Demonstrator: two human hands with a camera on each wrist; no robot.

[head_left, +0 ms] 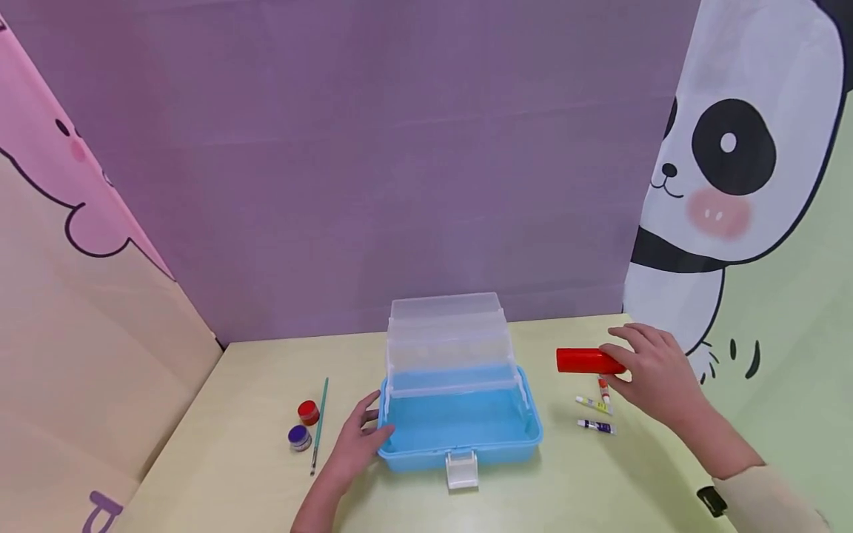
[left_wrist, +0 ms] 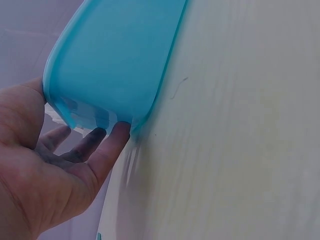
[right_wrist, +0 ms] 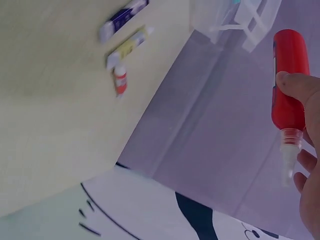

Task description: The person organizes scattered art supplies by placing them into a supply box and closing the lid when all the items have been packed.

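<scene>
A light-blue plastic box (head_left: pixel 460 422) stands on the table with its clear lid (head_left: pixel 446 333) raised at the back and a white latch (head_left: pixel 463 471) hanging at the front. My left hand (head_left: pixel 360 440) grips the box's left end, thumb at the rim and fingers against the outer wall, as the left wrist view also shows. Above the table on the right, my right hand (head_left: pixel 656 370) holds a red squeeze bottle (right_wrist: pixel 291 75) around its body. The bottle's clear nozzle cap (right_wrist: pixel 289 160) shows in the right wrist view. In the head view the bottle lies nearly level, its base toward the box.
Below the right hand lie paint tubes: a red one (head_left: pixel 603 389), a yellow one (head_left: pixel 593 404) and a dark blue one (head_left: pixel 596 426). Left of the box are a red-lidded jar (head_left: pixel 309 412), a purple-lidded jar (head_left: pixel 299 437) and a teal paintbrush (head_left: pixel 321 422). A purple wall (head_left: pixel 400 163) rises behind the table.
</scene>
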